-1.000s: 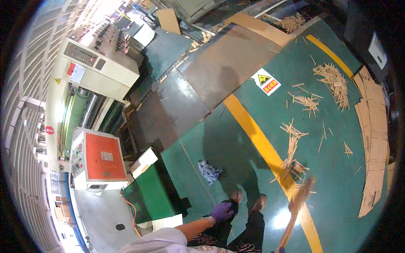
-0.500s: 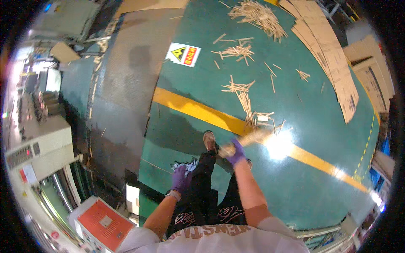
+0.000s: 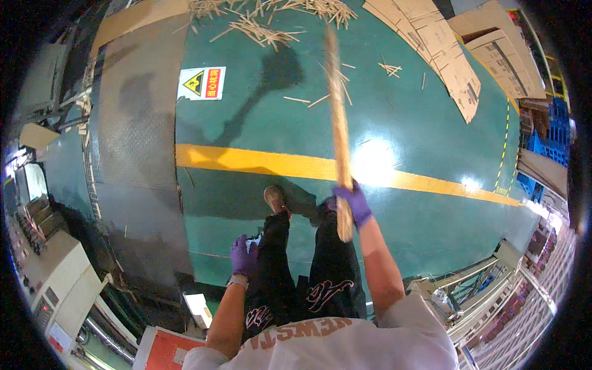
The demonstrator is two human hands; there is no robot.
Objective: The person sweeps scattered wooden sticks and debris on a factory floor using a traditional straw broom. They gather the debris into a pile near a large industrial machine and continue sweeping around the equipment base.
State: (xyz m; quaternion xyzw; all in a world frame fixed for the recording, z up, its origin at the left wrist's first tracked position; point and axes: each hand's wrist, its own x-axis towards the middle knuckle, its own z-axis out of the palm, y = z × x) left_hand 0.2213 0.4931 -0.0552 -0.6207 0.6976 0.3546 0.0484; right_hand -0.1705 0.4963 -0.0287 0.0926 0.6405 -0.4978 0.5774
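My right hand (image 3: 354,201), in a purple glove, is closed round a long tan broom (image 3: 338,117). The broom points away from me across the yellow floor line, seen nearly edge-on and blurred at its far end. Its shadow on the floor shows a broad head on a thin handle. Beside my left leg, my purple-gloved left hand (image 3: 244,258) has its fingers curled at a crumpled pale blue-white cloth (image 3: 254,239), mostly hidden by hand and leg. Thin wooden sticks (image 3: 262,31) lie in loose heaps ahead, with a few strays (image 3: 390,69) further right.
Flattened cardboard sheets (image 3: 431,46) lie at the far right. A yellow line (image 3: 259,161) crosses the green floor. Grey metal plates (image 3: 142,105) cover the left, next to a warning sign (image 3: 201,84). Machines stand at left, a metal frame (image 3: 468,293) at lower right.
The view has turned right. My right hand has swung the broom from low by my feet to pointing ahead. The sticks near the yellow line now lie farther off. My left hand stays by my leg.
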